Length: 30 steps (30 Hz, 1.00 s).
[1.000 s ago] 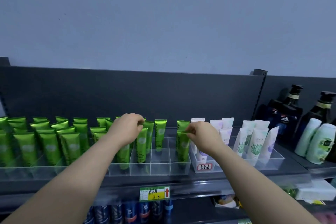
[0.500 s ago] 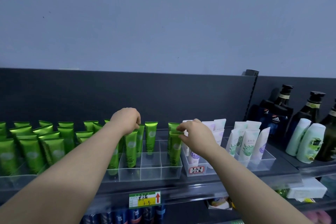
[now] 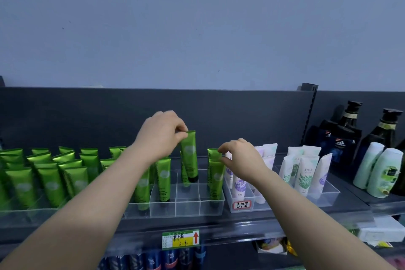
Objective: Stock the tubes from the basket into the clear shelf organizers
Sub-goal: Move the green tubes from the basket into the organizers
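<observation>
The left hand (image 3: 160, 136) pinches the flat top of a green tube (image 3: 189, 158) with its fingers closed tight on it. The tube stands higher than the others, a bit tilted, with its cap down in a back cell of the clear organizer (image 3: 188, 204). The right hand (image 3: 243, 160) pinches the top of a second tube (image 3: 215, 180) at the organizer's right end. The organizer sits near the front edge of the shelf (image 3: 241, 223). White tubes (image 3: 306, 173) stand just beside it.
</observation>
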### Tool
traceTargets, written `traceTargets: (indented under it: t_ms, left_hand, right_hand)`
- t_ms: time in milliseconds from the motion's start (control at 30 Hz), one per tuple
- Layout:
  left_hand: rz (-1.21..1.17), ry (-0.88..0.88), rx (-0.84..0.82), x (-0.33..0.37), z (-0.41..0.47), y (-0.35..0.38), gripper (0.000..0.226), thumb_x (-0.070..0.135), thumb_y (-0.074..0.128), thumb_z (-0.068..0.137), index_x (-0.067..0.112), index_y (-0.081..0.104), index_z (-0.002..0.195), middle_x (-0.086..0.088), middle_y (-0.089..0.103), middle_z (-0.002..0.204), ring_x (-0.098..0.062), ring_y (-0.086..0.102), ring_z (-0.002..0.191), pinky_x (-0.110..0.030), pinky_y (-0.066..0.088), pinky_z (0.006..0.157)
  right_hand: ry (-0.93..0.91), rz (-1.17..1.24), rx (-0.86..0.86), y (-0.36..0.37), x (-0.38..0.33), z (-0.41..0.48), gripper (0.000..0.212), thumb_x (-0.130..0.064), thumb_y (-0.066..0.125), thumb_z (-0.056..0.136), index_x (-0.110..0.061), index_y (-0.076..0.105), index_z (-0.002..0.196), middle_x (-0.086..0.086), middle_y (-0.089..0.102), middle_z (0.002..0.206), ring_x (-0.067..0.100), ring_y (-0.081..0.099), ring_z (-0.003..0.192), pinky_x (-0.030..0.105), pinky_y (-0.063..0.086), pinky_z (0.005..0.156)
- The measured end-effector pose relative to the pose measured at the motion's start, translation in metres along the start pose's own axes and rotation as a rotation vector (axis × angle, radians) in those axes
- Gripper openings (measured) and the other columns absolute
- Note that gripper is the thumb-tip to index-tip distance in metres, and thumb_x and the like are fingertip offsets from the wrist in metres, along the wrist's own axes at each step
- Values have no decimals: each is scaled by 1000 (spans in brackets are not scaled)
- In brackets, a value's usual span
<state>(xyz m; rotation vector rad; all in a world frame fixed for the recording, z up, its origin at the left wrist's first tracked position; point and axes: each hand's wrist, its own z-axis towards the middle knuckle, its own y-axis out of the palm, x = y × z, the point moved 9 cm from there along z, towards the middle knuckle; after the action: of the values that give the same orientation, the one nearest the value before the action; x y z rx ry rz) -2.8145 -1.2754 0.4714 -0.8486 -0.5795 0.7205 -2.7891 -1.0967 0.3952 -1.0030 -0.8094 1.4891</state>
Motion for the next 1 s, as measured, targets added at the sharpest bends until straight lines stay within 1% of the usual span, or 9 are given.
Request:
traceTargets:
  t_ms: [133, 267, 400, 567, 700, 800, 933, 1000]
  left_hand:
    - [60, 11, -101, 7, -9, 40, 16, 34, 59, 92, 28, 72, 99, 10, 61, 106, -19, 52, 103, -36, 45, 90]
    - [127, -6, -183, 0, -12, 72, 17, 35, 55, 94, 30, 70, 100, 8, 60, 110, -19, 50, 104, -33, 41, 88]
    - [167, -8, -248, -5, -14, 91, 16, 37, 55, 94, 31, 69, 100, 8, 60, 110, -19, 49, 105, -34, 38, 88]
    - [229, 6, -250, -4, -14, 94, 22, 40, 50, 95, 31, 68, 104, 7, 62, 110, -21, 48, 106, -35, 38, 88]
    - [240, 5, -233, -2, -16, 86, 34, 49, 48, 94, 30, 61, 120, 4, 59, 121, -22, 49, 114, -37, 38, 94]
    - [231, -11, -211, -4, -19, 72, 40, 51, 46, 94, 29, 57, 126, 4, 57, 125, -22, 49, 117, -37, 37, 97]
    - [254, -55, -166, -12, -31, 48, 38, 51, 46, 93, 29, 60, 121, 4, 59, 122, -21, 51, 115, -37, 39, 96]
    - [274, -85, -146, -16, -38, 37, 39, 52, 46, 93, 30, 61, 121, 5, 60, 122, -21, 51, 115, -37, 40, 95]
  right_hand:
    - [0, -5, 4, -3, 0, -2, 29, -24, 52, 92, -25, 64, 119, -7, 68, 113, 20, 51, 109, 33, 42, 91]
    - [1, -13, 3, -5, -1, -5, 29, -25, 52, 93, -25, 63, 120, -7, 67, 115, 21, 51, 111, 33, 41, 93]
    - [13, -18, 4, -6, 0, -8, 29, -27, 52, 93, -25, 63, 120, -5, 67, 116, 22, 50, 113, 35, 40, 95]
    - [23, -29, 4, -7, -1, -10, 32, -29, 52, 93, -26, 61, 123, -5, 64, 122, 22, 49, 118, 36, 39, 97]
    - [30, -12, 7, -9, -2, -13, 33, -27, 52, 93, -24, 61, 124, -2, 64, 124, 23, 50, 119, 36, 40, 98]
    - [8, -1, 23, -12, -5, -14, 32, -25, 53, 92, -21, 62, 122, 1, 66, 119, 24, 52, 116, 36, 41, 97]
    - [-58, 20, 72, -17, -18, -11, 27, -25, 55, 90, -13, 67, 110, 4, 68, 110, 26, 57, 109, 37, 41, 94]
    - [-113, 46, 90, -20, -29, -7, 29, -25, 58, 88, -14, 67, 113, 4, 68, 113, 25, 57, 111, 35, 41, 96]
